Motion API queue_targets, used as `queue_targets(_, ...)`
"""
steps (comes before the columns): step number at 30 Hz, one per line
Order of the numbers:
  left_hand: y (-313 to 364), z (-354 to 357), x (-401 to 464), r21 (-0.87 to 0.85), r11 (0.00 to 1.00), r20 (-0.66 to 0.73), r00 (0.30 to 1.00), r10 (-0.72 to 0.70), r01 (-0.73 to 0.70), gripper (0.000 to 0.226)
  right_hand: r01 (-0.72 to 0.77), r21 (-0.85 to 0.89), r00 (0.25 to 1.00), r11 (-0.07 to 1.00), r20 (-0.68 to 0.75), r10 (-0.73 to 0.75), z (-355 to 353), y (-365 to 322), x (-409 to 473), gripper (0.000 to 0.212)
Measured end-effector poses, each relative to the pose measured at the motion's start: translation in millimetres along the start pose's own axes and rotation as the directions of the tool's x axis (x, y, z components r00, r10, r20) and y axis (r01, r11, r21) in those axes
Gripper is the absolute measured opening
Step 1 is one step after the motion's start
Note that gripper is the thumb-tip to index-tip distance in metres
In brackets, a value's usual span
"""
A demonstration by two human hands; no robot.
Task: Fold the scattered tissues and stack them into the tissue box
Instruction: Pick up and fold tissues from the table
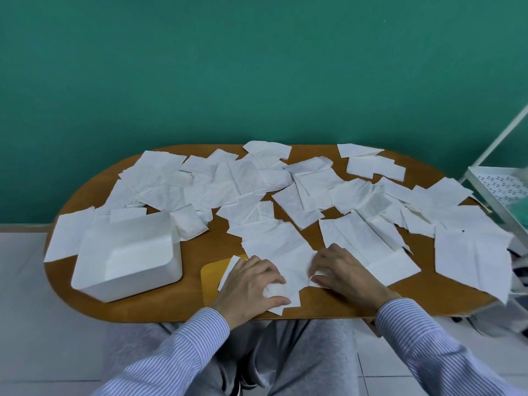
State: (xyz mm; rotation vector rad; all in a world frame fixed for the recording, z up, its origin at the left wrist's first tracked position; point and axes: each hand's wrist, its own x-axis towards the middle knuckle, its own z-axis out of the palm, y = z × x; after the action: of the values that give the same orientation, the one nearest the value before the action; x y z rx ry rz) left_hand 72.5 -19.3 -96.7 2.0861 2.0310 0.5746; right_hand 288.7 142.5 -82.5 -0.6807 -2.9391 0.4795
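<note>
A white tissue (288, 261) lies on the near middle of the oval wooden table (200, 244). My left hand (251, 284) pinches its near left corner, fingers curled round the paper. My right hand (343, 272) pinches its right edge, thumb and fingers curled on a fold. Several more white tissues (228, 181) lie scattered over the far and right parts of the table. The white open tissue box (128, 258) stands at the near left, its inside white; I cannot tell whether tissues lie in it.
A yellow mat (214, 275) lies under the tissue by my left hand. A white wire rack (500, 190) stands off the table's right end. A green wall rises behind. Some tissues overhang the right edge (480, 264).
</note>
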Motion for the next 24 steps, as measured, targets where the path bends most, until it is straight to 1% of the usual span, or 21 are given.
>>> queue_targets(4, 1.8, 1.0, 0.2, 0.018, 1.0, -0.021, 1.0, 0.006, -0.006, 0.05, -0.01, 0.057, 0.996, 0.998, -0.083, 0.015, -5.7, 0.4, -2.0, 0.015)
queue_targets(7, 4.3, 0.6, -1.5, 0.023, 1.0, -0.046, 0.999, 0.013, -0.012, 0.055, -0.005, 0.049, 0.992, 0.999, -0.123, 0.011, -9.0, -0.4, -2.5, 0.016)
queue_targets(8, 5.4, 0.3, -2.0, 0.024, 1.0, -0.061, 0.998, 0.021, -0.019, 0.054, 0.0, 0.041, 0.992, 0.999, -0.127, 0.005, -9.7, -1.3, -2.5, 0.017)
queue_targets(12, 6.0, -1.2, -3.8, 0.046, 0.997, -0.19, 0.979, 0.073, -0.065, 0.023, 0.028, 0.036, 0.991, 0.999, -0.129, -0.023, -12.0, -5.2, -3.2, 0.019)
queue_targets(14, 4.5, -2.8, -5.4, 0.059, 0.995, -0.241, 0.966, 0.093, -0.081, 0.019, 0.032, 0.047, 0.991, 0.998, -0.131, -0.025, -12.8, -6.5, -5.2, 0.018)
queue_targets(16, 2.2, -6.1, -7.9, 0.067, 0.994, -0.268, 0.958, 0.099, -0.084, 0.019, 0.036, 0.053, 0.992, 0.998, -0.126, -0.029, -13.1, -7.7, -9.6, 0.018)
queue_targets(20, -2.5, -15.7, -16.3, 0.047, 0.995, -0.281, 0.955, 0.093, -0.083, 0.021, 0.021, 0.078, 0.994, 0.997, -0.108, -0.012, -13.7, -12.9, -20.6, 0.02)
queue_targets(24, -0.7, -24.8, -27.0, 0.027, 0.993, -0.253, 0.96, 0.119, -0.115, 0.023, 0.015, 0.138, 0.997, 0.99, -0.081, -0.004, -17.9, -19.5, -31.9, 0.027)
